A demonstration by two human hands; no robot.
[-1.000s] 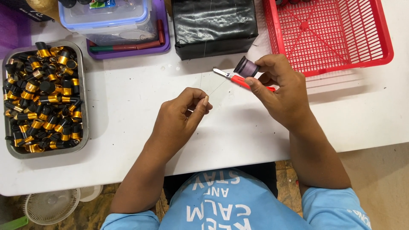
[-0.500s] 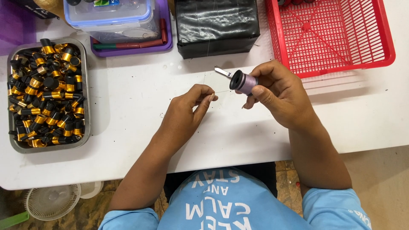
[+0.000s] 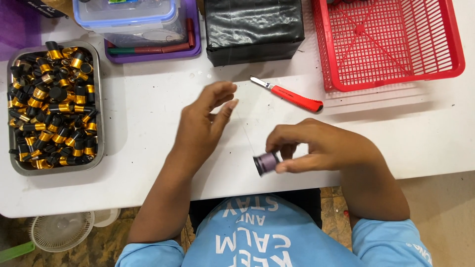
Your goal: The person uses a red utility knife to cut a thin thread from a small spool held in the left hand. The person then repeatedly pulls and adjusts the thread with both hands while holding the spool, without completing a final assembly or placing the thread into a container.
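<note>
My right hand [image 3: 321, 146] grips a small purple spool [image 3: 266, 163] with a dark end, low over the white table [image 3: 148, 148] near its front edge. A very thin thread runs up from the spool toward my left hand [image 3: 200, 123], which is raised with its fingers spread and nothing visibly pinched in them. A red-handled utility knife [image 3: 289, 94] lies alone on the table beyond my hands, its blade pointing left.
A metal tray [image 3: 98, 99] full of black and gold caps sits at the left. A red plastic basket [image 3: 391, 42] stands at the back right, a black box [image 3: 253, 29] at the back centre, a clear lidded container on a purple tray [image 3: 143, 29] beside it.
The knife has left my right hand and now lies on the table. My right hand has dropped toward me with the purple spool. My left hand has opened.
</note>
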